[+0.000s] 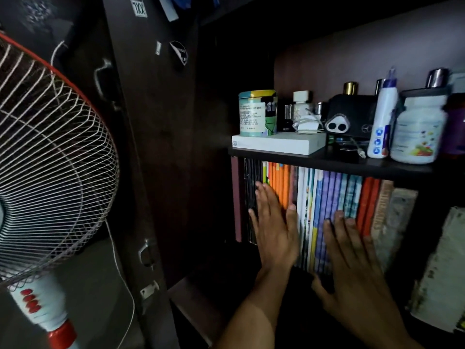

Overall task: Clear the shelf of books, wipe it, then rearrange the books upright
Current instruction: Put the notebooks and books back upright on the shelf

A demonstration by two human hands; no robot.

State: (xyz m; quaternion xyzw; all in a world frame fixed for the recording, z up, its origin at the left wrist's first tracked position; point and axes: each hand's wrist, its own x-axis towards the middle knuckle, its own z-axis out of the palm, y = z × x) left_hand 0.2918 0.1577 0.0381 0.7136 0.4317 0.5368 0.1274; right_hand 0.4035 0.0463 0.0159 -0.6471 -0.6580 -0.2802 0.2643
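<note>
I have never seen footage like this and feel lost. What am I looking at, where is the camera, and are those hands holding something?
There is no machine here. The single picture comes from a camera worn on a person's head, looking forward and down, so you see their own two arms reaching out. The left hand and the right hand lie flat, fingers straight, against the spines of a row of books standing upright in a dark cabinet. Neither hand grips anything. On the shelf above stand a white box with a colourful tin on it, plus bottles and jars. At the left edge stands an electric fan.
</note>
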